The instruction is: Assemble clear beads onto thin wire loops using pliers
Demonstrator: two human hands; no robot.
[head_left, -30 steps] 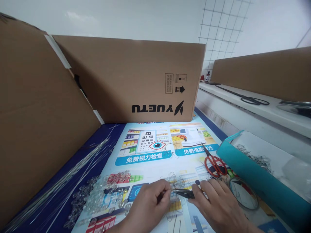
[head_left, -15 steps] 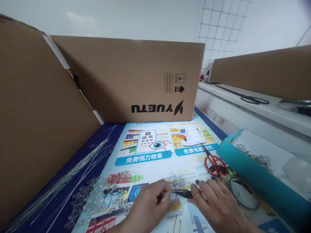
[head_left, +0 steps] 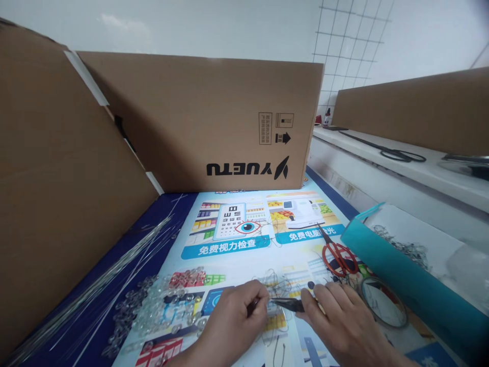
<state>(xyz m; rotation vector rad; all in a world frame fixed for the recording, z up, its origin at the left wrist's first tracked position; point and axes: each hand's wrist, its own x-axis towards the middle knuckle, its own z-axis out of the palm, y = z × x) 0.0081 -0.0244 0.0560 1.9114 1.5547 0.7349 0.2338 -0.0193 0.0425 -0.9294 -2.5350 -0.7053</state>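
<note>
"Between the left hand (head_left: 239, 317) and the right hand (head_left: 342, 317), what is that?"

"Pliers (head_left: 291, 304). They are over the picture sheet (head_left: 229, 265) on the desk (head_left: 166, 247), and their tip is right by the left hand."

"Which hand has them?"

"The right hand. It is curled tight round their back end."

"And the left hand?"

"Thumb and finger are pinched close together, but I can't tell what they have hold of."

"What else is there?"

"A messy bunch of thin wire (head_left: 275, 279) just past the pliers, and clear beads (head_left: 160, 306) to the left. Red scissors (head_left: 331, 266) lie near the right hand, by a blue-green box (head_left: 405, 275)."
</note>
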